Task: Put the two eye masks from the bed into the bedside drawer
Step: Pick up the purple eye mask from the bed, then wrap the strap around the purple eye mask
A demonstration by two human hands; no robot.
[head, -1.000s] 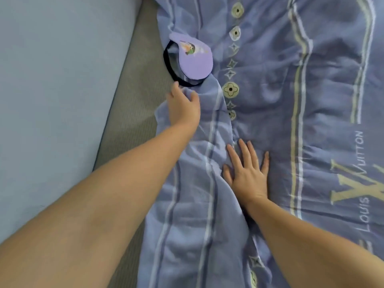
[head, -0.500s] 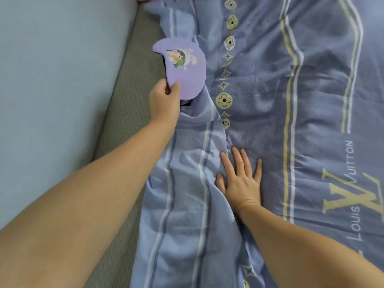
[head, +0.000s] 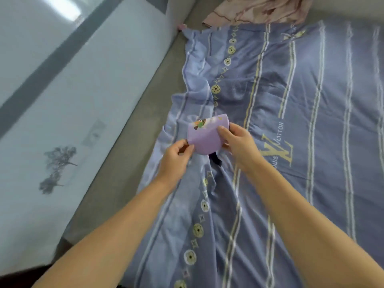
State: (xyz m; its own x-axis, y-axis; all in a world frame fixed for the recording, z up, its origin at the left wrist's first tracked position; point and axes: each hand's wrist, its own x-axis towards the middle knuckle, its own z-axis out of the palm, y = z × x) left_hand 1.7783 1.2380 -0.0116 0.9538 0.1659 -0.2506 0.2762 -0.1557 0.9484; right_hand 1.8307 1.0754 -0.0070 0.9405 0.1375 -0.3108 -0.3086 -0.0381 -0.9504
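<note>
A lilac eye mask (head: pixel 205 137) with a small cartoon print is folded over and held in the air above the bed. My left hand (head: pixel 176 156) pinches its lower left edge and my right hand (head: pixel 239 143) grips its right side. The mask's black strap (head: pixel 216 160) hangs down below it. A second eye mask and the bedside drawer are not in view.
A blue striped quilt (head: pixel 291 121) with flower motifs and gold lettering covers the bed. The grey mattress edge (head: pixel 128 163) runs along its left. Left of that is a pale wall or panel (head: pixel 62 100). A pink cloth (head: pixel 259 11) lies crumpled at the far end.
My left hand picked the mask off the quilt and drew it toward me. My right hand left the quilt and took the mask's other side. The camera view pulled back.
</note>
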